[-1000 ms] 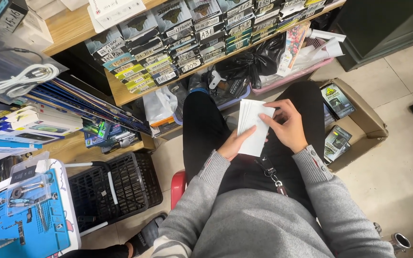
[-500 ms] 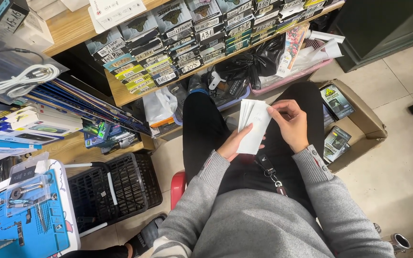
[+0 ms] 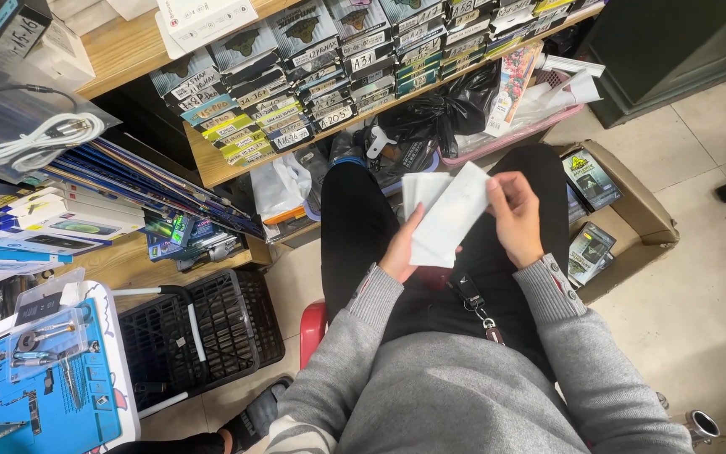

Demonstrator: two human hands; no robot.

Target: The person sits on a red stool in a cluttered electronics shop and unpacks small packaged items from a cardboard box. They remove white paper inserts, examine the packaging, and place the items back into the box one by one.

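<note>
White packets (image 3: pixel 447 214) fanned above the lap, long axis tilted up to the right, left hand (image 3: pixel 401 248) gripping their lower edge, right hand (image 3: pixel 514 214) pinching the upper corner, shelf (image 3: pixel 212 164) close ahead, cardboard box (image 3: pixel 632 210) right, bare floor (image 3: pixel 699 286) beyond.

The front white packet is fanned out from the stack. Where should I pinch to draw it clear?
Pinch the front white packet at its upper right corner, coming from the right, likely best. That corner sticks out past the stack behind it, tilted up and free, and the right hand already has its fingertips there. The left hand cups the lower left edges, so that end is blocked.
</note>
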